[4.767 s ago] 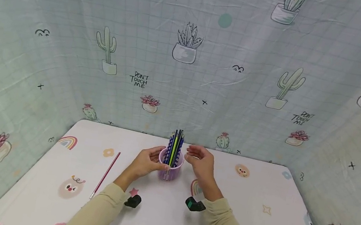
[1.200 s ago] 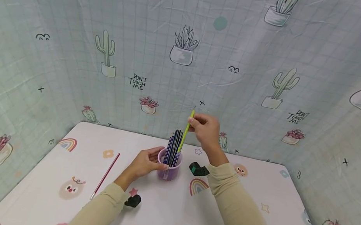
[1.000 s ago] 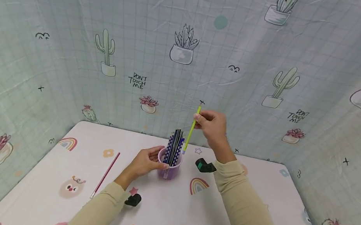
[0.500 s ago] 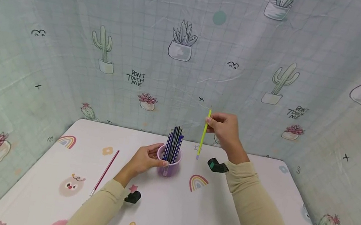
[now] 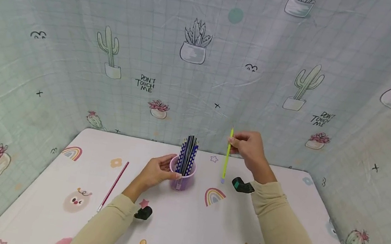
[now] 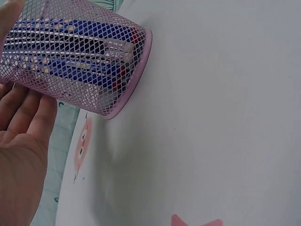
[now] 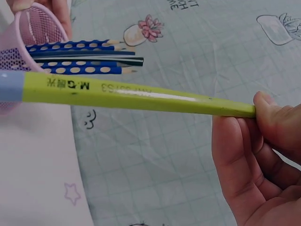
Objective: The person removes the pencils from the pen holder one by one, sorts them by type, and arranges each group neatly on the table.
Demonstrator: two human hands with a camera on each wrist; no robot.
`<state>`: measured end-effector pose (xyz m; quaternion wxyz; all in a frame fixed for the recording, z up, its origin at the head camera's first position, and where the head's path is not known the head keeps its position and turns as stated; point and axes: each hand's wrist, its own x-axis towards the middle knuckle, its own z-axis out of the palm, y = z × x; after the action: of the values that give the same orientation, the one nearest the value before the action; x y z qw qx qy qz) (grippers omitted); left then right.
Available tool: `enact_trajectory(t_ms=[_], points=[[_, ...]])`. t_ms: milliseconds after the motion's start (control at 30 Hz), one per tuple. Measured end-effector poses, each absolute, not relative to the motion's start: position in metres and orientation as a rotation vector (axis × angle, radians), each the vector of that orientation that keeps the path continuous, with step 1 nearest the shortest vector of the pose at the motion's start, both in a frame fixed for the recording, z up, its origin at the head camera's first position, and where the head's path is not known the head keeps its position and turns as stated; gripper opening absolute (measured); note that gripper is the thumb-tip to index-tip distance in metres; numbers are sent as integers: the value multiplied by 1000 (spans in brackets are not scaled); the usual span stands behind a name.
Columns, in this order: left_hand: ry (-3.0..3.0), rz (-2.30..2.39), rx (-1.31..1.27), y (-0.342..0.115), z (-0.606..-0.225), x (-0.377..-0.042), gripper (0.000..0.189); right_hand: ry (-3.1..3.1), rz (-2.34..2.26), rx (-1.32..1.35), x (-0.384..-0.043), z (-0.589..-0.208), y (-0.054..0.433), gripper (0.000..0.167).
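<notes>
My left hand point(image 5: 154, 173) holds a pink-purple mesh pencil holder point(image 5: 186, 183), thumb at the near rim and fingers around its left side. Upright in the holder stands a bundle of blue dotted and dark striped pencils point(image 5: 188, 153), points up. To the right of it, my right hand point(image 5: 252, 151) pinches a yellow-green pencil point(image 5: 226, 161) near its upper end. That pencil hangs nearly vertical, its blue-grey end lowest. In the right wrist view, thumb and fingertips grip the narrow end of the pencil point(image 7: 122, 95), with lettering on its barrel.
A thin dark-pink paintbrush point(image 5: 114, 186) lies on the white printed table point(image 5: 171, 229), left of the holder and beside the left sleeve. A cactus-print curtain point(image 5: 200, 88) surrounds the table at the back and sides. Black wrist cameras point(image 5: 144, 213) sit below both hands.
My right hand has drawn the yellow-green pencil up out of the holder, carried it right, and lowered it slightly. The left hand has stayed on the holder.
</notes>
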<state>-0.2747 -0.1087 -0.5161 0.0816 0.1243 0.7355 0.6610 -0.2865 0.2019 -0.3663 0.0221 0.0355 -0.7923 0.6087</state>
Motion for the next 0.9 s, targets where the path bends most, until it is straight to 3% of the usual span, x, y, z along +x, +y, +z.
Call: enact_trajectory(t_ms=[900], points=[[2226,1940,335,-108,-514,-274,83,-2623,1898,-25,-275,-431,209,19]])
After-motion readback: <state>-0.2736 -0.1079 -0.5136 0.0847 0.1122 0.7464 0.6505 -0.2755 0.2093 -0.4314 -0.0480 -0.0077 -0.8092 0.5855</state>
